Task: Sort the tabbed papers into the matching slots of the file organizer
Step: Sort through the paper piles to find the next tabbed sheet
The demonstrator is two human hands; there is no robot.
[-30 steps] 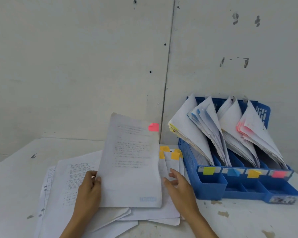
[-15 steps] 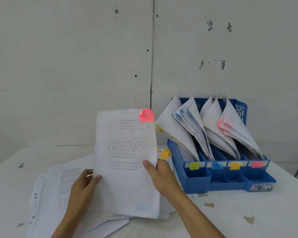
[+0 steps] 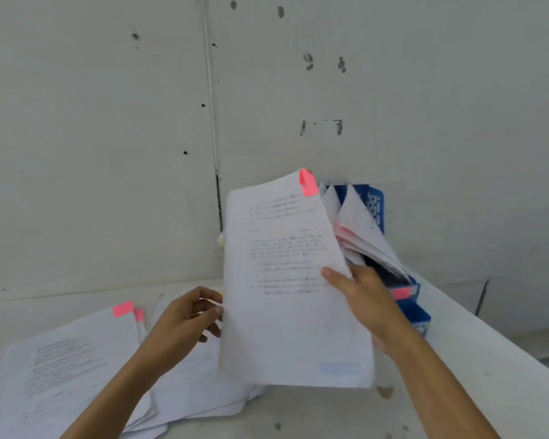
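Observation:
My right hand (image 3: 370, 301) pinches the right edge of a printed sheet (image 3: 286, 312) with a pink tab (image 3: 308, 183) at its top right corner, held upright in front of the blue file organizer (image 3: 376, 201). The sheet hides most of the organizer; only its rightmost slot shows, with pink-tabbed papers (image 3: 360, 223) leaning in it and a pink label (image 3: 401, 293) at its front. My left hand (image 3: 184, 323) hovers at the sheet's left edge, fingers loosely curled, holding nothing. A loose pile of papers (image 3: 61, 359) lies on the left; its top sheet bears a pink tab (image 3: 122, 308).
The white table (image 3: 473, 375) has stained spots near its front and its right edge runs just past the organizer. A white wall (image 3: 108, 153) stands close behind table and organizer.
The pink-tabbed sheet has moved right and up, now covering most of the organizer. My right hand took its right edge; my left hand came off its left edge. Another pink-tabbed sheet tops the pile.

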